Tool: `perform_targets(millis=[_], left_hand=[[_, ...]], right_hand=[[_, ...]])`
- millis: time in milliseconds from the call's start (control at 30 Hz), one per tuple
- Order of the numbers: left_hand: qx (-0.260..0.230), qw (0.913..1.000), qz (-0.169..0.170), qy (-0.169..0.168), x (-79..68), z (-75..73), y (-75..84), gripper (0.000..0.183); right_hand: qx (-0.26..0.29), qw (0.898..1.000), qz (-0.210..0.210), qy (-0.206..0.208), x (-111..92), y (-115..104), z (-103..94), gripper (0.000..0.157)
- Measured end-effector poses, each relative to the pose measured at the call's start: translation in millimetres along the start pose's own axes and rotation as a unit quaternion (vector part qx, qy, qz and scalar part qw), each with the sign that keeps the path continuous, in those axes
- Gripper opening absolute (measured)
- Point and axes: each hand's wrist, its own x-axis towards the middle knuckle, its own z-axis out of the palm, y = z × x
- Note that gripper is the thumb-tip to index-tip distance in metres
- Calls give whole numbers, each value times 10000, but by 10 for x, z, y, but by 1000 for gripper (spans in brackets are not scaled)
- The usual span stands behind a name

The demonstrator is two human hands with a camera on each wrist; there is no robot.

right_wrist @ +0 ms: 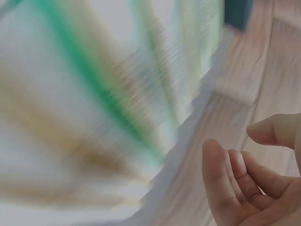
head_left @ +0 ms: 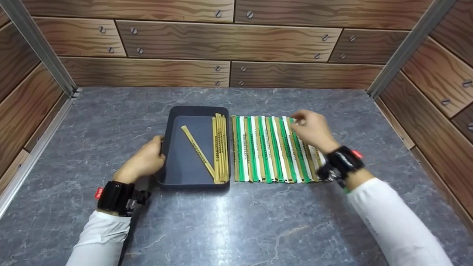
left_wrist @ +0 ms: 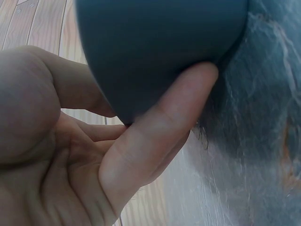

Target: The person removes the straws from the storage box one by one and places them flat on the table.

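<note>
A dark grey tray point(head_left: 192, 147) sits left of centre, and my left hand point(head_left: 147, 157) grips its left side. In the left wrist view, a finger of the left hand point(left_wrist: 146, 127) lies along the tray's outer wall point(left_wrist: 160, 47). Several tan stick packets point(head_left: 221, 147) lie bunched along the tray's right wall, with one tan packet point(head_left: 197, 152) slanting across its floor. My right hand point(head_left: 312, 129) hovers over the upper right end of a row of green, white and tan stick packets point(head_left: 264, 149). In the right wrist view, the right hand's fingers point(right_wrist: 214, 165) are loosely bent, apart from the thumb, holding nothing.
The row lies side by side on the grey marbled table point(head_left: 221, 225), close to the tray's right wall. Wood-print panels point(head_left: 229, 40) stand at the back and both sides, with metal posts point(head_left: 399, 55) at the rear corners.
</note>
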Motion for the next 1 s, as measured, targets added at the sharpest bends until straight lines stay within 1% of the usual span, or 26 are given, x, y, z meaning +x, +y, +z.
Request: perform_targets(millis=[33, 133, 267, 333, 400, 500, 567, 633, 667, 733, 800, 867, 900, 967, 1000], left_hand=[[4, 10000, 0, 6, -1, 1, -4, 62], [-9, 10000, -37, 5, -7, 5, -5, 62], [-87, 9998, -156, -54, 1, 10, 5, 63], [-139, 9996, -213, -103, 7, 14, 15, 64], [-212, 9993, -275, -151, 17, 16, 23, 65], [-273, 9988, -353, -205, 27, 18, 36, 66], [-282, 9987, -371, -212, 33, 14, 40, 66], [-251, 9990, -328, -185, 36, 7, 43, 66], [-254, 9990, -317, -170, 35, 1, 46, 66], [-287, 9990, -310, -157, 30, -6, 46, 66], [-262, 9992, -267, -132, 21, -10, 36, 65], [-242, 9993, -257, -112, 8, -12, 25, 64], [-220, 9994, -234, -98, 4, -12, 18, 64], [-196, 9996, -193, -79, 0, -8, 16, 63], [-215, 9995, -195, -80, -1, -5, 20, 63]], right_hand=[[9, 9999, -135, -65, 32, -142, 65, 42], [185, 9980, -433, -426, 105, -573, 283, 40], [273, 9920, -812, -928, 146, -1056, 605, 38], [151, 9880, -1037, -1133, 154, -1242, 785, 38], [-96, 9828, -1265, -1340, 156, -1394, 974, 38], [-555, 9723, -1491, -1711, 148, -1579, 1239, 39], [-942, 9653, -1493, -1925, 140, -1685, 1385, 31], [-1390, 9594, -1423, -2000, 136, -1774, 1503, 20], [-1617, 9564, -1377, -2004, 136, -1812, 1553, 17], [-2111, 9475, -1370, -1971, 140, -1874, 1643, 18], [-2497, 9382, -1381, -1957, 139, -1919, 1721, 12], [-2663, 9323, -1398, -2011, 136, -1954, 1788, 6], [-2705, 9303, -1414, -2037, 135, -1968, 1816, 7], [-2702, 9298, -1377, -2087, 129, -1983, 1851, 12], [-2651, 9312, -1342, -2112, 128, -1988, 1865, 12]])
